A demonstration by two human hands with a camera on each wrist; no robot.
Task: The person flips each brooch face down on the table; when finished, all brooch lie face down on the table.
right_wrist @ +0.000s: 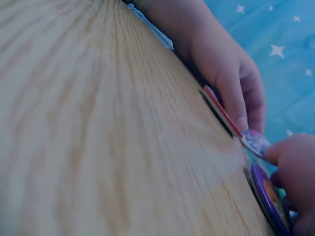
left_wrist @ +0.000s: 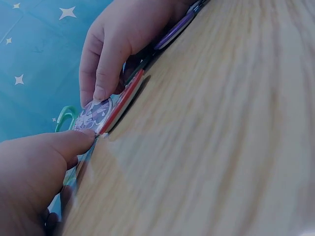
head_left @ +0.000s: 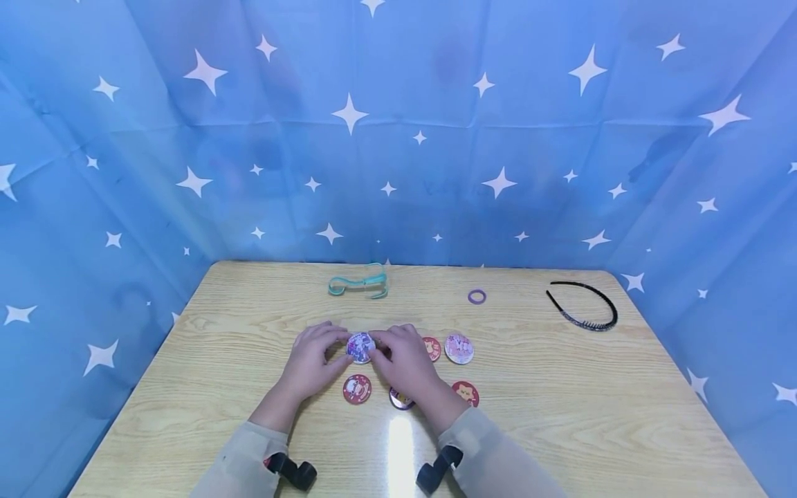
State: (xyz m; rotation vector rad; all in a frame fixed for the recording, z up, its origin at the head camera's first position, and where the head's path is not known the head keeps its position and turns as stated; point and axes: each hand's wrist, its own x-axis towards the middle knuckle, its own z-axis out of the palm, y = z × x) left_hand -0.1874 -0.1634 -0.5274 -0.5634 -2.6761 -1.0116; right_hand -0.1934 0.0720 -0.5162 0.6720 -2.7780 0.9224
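A round button badge (head_left: 360, 348) with a purple and white picture lies between both hands. My left hand (head_left: 317, 360) holds its left edge with thumb and index finger. From the right, my right hand (head_left: 401, 353) grips the opposite edge, its thumb (left_wrist: 101, 93) on the rim in the left wrist view. Nearer the person lie a red badge (head_left: 357, 389) and a purple-rimmed badge (right_wrist: 270, 199), the latter partly under the right hand in the head view. Beside the right hand are a small red badge (head_left: 432, 348), partly covered, and a pink badge (head_left: 459, 348).
Another red badge (head_left: 465, 393) lies by the right forearm, partly hidden. Along the back of the wooden table (head_left: 598, 401) are a turquoise looped item (head_left: 361, 282), a purple ring (head_left: 477, 297) and a black headband (head_left: 585, 323). A blue starry curtain (head_left: 436, 194) hangs behind.
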